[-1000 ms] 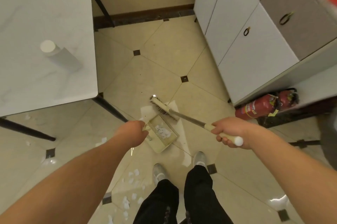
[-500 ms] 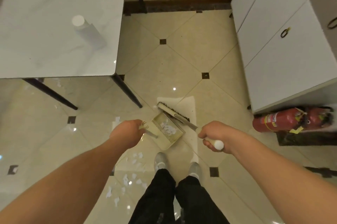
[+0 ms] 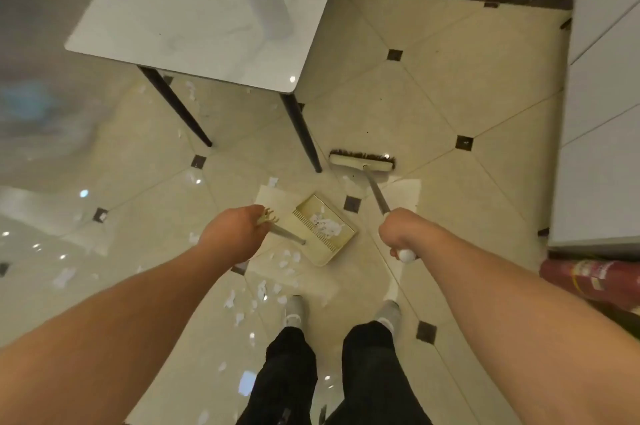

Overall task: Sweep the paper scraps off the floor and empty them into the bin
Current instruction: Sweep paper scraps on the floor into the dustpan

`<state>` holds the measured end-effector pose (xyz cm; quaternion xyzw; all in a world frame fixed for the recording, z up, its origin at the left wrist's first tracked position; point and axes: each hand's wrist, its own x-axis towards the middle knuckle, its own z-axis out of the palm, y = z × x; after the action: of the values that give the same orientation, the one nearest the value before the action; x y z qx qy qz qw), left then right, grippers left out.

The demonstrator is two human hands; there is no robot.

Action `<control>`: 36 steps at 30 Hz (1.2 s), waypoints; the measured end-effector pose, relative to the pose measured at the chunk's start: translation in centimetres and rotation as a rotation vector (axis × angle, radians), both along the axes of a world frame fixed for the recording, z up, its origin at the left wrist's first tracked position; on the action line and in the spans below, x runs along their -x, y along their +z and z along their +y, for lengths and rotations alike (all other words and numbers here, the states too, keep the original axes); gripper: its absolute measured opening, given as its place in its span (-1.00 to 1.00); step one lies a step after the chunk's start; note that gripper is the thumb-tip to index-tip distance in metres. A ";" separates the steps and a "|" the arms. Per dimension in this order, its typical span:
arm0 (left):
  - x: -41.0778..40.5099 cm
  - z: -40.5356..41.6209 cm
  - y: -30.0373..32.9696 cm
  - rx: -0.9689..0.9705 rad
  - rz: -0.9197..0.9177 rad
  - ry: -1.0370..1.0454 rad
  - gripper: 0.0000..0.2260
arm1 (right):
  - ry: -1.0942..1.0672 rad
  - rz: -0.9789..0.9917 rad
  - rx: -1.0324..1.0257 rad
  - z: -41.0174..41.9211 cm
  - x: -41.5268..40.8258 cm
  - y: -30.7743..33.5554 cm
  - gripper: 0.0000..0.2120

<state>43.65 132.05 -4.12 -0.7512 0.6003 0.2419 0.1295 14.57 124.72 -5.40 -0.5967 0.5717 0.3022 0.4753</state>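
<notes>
1. nearest to the person's grey shoes (image 3: 294, 310), small white torn paper scraps (image 3: 263, 289) are lying scattered on the glossy cream tiled floor (image 3: 485, 106), near and left of the pan; more are trailing left and under the table.
2. the left hand (image 3: 232, 234) is gripping the top of the metal handle of the cream plastic long-handled dustpan (image 3: 323, 229), fingers curled round it; the pan is already holding a few scraps.
3. the right hand (image 3: 398, 234) is clamping the white-capped end of the cream-headed, brown-bristled broom (image 3: 362, 161); its shaft is running from the hand away to the far side, its head lying crosswise beyond the pan.
4. so the loose scraps are sitting on the opposite, near-left side from the broom head, and the pan is standing between them.
5. the black leg (image 3: 299, 134) of the white marble-topped table (image 3: 194, 9), just left of the broom head, is likely crowding a leftward sweep.
6. a red fire extinguisher (image 3: 588, 279) is lying far right; no bin is showing.
</notes>
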 end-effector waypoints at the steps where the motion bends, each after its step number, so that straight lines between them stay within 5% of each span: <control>1: -0.3 0.0 -0.4 -0.015 0.001 -0.005 -0.74 | 0.063 0.030 -0.029 1.4 -0.2 0.3 -0.76; 4: -1.6 -0.2 -1.4 -0.028 0.026 -0.021 -0.75 | -0.098 0.017 -0.111 4.0 0.1 1.2 -0.74; 8: -4.6 -1.5 -1.7 -0.045 0.082 -0.036 -0.78 | -0.638 -0.063 -0.108 4.9 3.0 4.1 -0.58; 12: -7.3 -2.1 -1.7 -0.110 0.086 -0.235 -0.79 | -0.935 -0.080 -0.110 7.8 4.8 6.2 -0.50; 20: -10.9 -0.8 -2.2 -0.145 0.100 -0.514 -0.75 | -1.142 0.062 0.047 15.8 -4.3 1.4 -0.78; 25: -11.1 -0.2 -2.7 -0.152 0.106 -0.636 -0.74 | -1.336 0.055 -0.091 20.7 -10.6 0.0 -0.88; 36: -7.0 0.1 -1.6 -0.163 0.111 -0.747 -0.69 | -1.774 -0.135 -0.109 31.2 -4.4 7.0 -0.75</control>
<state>50.61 132.17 -5.75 -0.4536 0.8175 0.2654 0.2354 19.02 155.89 1.57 0.0722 0.7788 -0.1860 0.5947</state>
